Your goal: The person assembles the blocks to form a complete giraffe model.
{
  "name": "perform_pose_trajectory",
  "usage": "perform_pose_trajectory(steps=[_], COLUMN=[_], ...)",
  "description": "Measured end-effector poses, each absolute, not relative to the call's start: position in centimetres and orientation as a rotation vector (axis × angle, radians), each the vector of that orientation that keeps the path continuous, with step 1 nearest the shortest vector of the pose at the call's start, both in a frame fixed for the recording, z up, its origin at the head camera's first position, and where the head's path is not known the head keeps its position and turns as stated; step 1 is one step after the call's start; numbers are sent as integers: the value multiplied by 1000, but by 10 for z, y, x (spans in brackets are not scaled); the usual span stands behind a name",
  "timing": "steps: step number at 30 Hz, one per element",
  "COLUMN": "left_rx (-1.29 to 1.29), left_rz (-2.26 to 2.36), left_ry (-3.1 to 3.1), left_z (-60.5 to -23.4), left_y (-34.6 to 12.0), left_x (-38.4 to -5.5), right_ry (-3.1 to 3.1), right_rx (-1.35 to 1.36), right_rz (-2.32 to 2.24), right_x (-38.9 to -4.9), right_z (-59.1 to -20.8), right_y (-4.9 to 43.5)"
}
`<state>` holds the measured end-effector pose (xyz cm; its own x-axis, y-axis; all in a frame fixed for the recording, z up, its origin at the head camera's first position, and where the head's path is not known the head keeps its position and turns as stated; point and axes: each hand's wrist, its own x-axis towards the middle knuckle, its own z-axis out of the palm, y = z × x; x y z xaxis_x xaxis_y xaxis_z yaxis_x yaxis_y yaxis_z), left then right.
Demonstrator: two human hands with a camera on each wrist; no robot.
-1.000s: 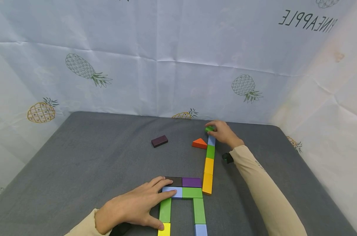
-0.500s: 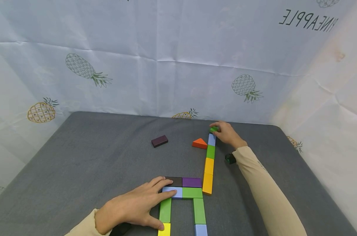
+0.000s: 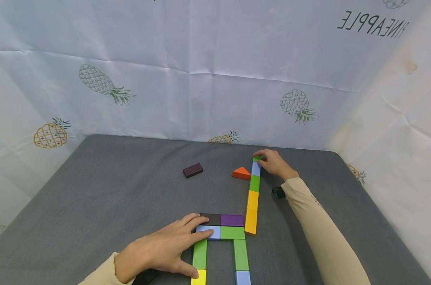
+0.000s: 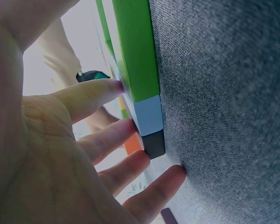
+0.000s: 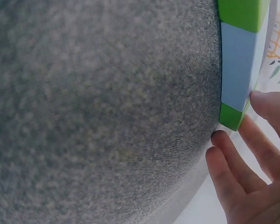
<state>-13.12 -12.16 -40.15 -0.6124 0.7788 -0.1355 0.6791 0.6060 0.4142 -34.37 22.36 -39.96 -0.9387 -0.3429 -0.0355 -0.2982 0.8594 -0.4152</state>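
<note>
At the far end of a straight row of blocks, my right hand (image 3: pixel 274 163) pinches a small-looking green block (image 3: pixel 257 158) between thumb and fingers. It sits in line with a light blue block (image 3: pixel 256 169), which it appears to touch in the right wrist view. Nearer along the row come another green block (image 3: pixel 254 183) and two yellow blocks (image 3: pixel 252 200). My left hand (image 3: pixel 158 251) lies spread beside a block frame, fingertips touching its black block (image 3: pixel 212 219) and light blue block (image 3: pixel 215 233), the thumb on a yellow block (image 3: pixel 201 280).
An orange triangular block (image 3: pixel 241 173) lies just left of the row. Farther left is a dark brown block (image 3: pixel 193 170). The frame also has a purple block (image 3: pixel 231 220) and several green ones. A pineapple-print curtain (image 3: pixel 215 107) hangs behind the grey tabletop (image 3: pixel 105 190).
My right hand has shifted slightly right with the green block and lowered it, bringing it in line with the light blue block. My left hand has stayed in place.
</note>
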Motion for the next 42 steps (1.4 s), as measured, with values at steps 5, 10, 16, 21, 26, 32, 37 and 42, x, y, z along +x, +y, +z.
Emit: perform_pose_trajectory(steps=[5, 10, 16, 21, 26, 32, 37, 42], left_rx=[1199, 1188, 1190, 1178, 1177, 1152, 1142, 1137], left_rz=[468, 468, 466, 467, 472, 467, 465, 466], left_ry=[2539, 2536, 2535, 2527, 2525, 2521, 2520, 2515], left_z=[-402, -402, -401, -401, -402, -401, -401, -402], left_y=[-121, -122, -121, -121, -122, -122, -122, -122], left_x=[-131, -130, -130, -131, -131, -130, -130, -131], right_ry=[2899, 2898, 2910, 2916, 2935, 2942, 2939, 2919], right_rx=[-566, -600, -611, -603, -626, -656, -684, -718], right_rz=[-626, -617, -619, -629, -680, -711, -717, -759], right_x=[-342, -342, -341, -342, -338, -331, -324, -318], right_z=[-400, -401, -402, -404, -401, -395, -392, -391], right_y=[224, 224, 225, 226, 225, 222, 220, 217])
